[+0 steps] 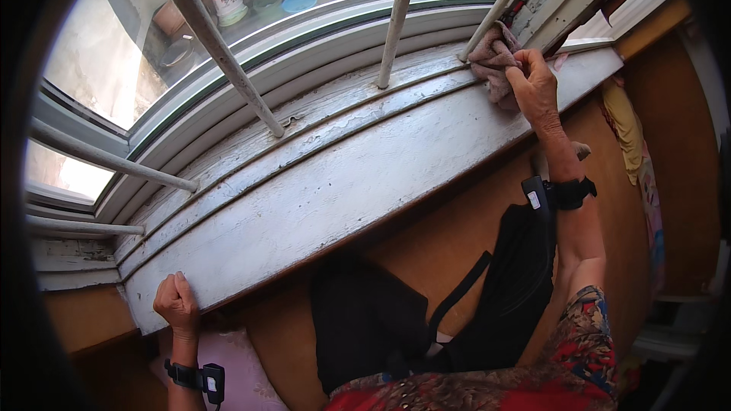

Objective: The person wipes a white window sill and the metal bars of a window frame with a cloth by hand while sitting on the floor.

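A crumpled pinkish-brown cloth (492,57) is gripped by my right hand (534,83) at the right end of the window. It lies against the foot of a window bar (505,3) and hangs over the inner edge of the white windowsill (320,200). My left hand (176,302) is curled into a fist at the sill's left end, and no object shows in it. The sill's paint is worn and dotted with dark specks. Below the sill, my dark-trousered legs are bent.
Painted metal bars (228,60) rise from the wooden window frame (337,105). Beyond the glass stand a white tub (228,3) and a blue basin (299,2). Yellow fabric (622,125) hangs at the right. A pink cloth with a floral pattern (234,362) lies below my left hand.
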Available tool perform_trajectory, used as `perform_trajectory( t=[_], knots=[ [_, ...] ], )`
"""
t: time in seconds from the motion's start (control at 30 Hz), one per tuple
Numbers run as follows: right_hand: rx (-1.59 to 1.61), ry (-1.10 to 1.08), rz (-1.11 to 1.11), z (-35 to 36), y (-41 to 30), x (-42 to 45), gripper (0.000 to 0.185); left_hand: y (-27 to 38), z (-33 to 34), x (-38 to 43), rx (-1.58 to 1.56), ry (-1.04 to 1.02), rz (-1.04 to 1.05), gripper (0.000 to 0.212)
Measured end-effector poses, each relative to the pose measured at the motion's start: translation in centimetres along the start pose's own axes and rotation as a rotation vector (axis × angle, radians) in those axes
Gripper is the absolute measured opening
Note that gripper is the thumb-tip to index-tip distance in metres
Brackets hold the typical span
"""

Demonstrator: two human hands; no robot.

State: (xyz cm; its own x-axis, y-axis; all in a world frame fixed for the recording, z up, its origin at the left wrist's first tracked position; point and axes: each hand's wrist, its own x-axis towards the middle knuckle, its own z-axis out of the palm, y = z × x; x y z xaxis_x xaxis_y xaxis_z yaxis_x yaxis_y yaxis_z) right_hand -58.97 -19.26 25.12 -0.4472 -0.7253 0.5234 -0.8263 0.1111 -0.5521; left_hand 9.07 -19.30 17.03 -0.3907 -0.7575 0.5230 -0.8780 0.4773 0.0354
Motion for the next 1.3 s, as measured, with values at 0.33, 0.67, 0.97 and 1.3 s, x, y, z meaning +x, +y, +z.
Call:
perform_trajectory(
  t=[0.33,0.67,0.97,1.3],
  knots=[
    [-0.655,-0.224,0.004,8.9,-9.2,3.4,0.019,1.7,-0.9,1.5,-0.031,-0.046,-0.068,0.031],
    [-0.497,-0.4,-0.308,11.6,-10.7,1.9,0.016,1.3,0.2,1.0,0.027,-0.025,-0.006,0.032],
    [-0.85,-0.266,-0.137,10.8,-7.9,5.4,0.017,0.7,0.0,0.8,0.008,-0.037,-0.014,0.031],
    [-0.432,-0.165,-0.602,11.8,-7.3,2.6,0.006,1.9,-0.4,1.1,-0.01,-0.064,-0.036,0.031]
  ],
)
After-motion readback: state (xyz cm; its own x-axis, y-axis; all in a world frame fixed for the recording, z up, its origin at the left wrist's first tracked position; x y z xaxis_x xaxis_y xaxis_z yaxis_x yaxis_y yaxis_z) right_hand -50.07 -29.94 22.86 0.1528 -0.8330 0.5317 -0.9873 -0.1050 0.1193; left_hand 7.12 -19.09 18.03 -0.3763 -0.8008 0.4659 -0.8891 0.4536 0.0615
